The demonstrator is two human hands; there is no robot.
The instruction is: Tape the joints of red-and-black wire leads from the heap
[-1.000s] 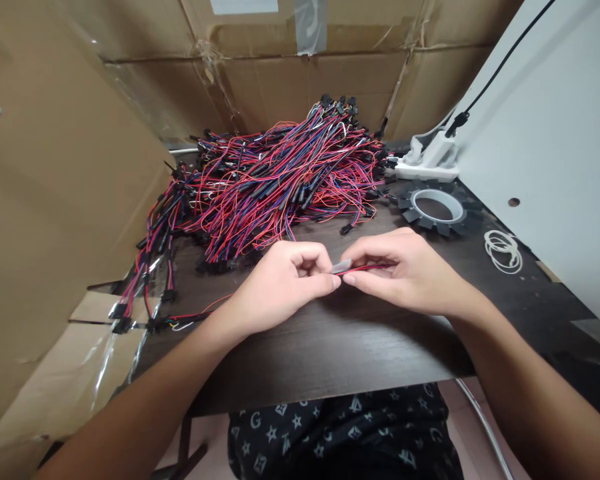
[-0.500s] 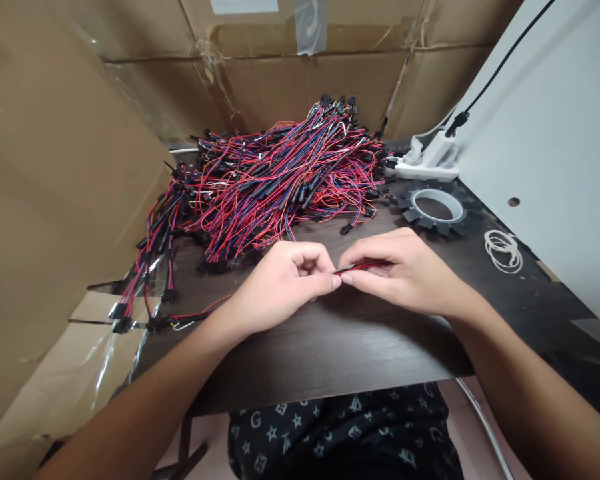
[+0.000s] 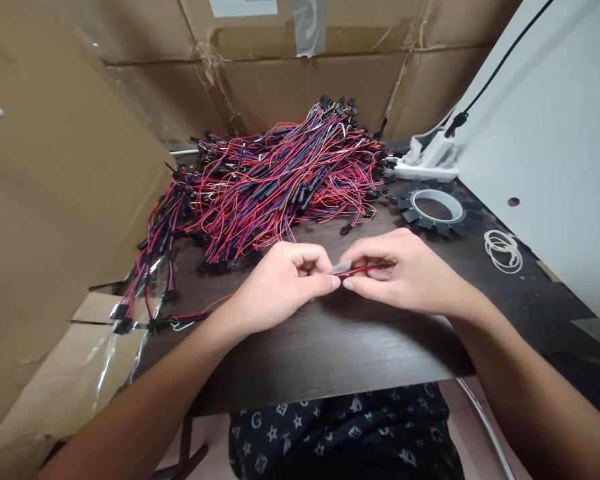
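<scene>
Head view shows me the left hand [image 3: 293, 287] with thumb and curled forefinger pinched on the wires [image 3: 363, 270] and a small grey strip [image 3: 341, 267], just in front of the pile [image 3: 285, 180]. I see the right hand [image 3: 405, 270] with its thumb and fingers slightly parted around the same wires, close by the left fingertips; whether they grip firmly, I can't tell. Both are above the table [image 3: 330, 360], nearer me than the tape roll [image 3: 437, 205].

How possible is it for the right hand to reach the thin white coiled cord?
Probably yes: nothing visible stands between the right hand and the white cord, though that hand holds thin red wire.
</scene>
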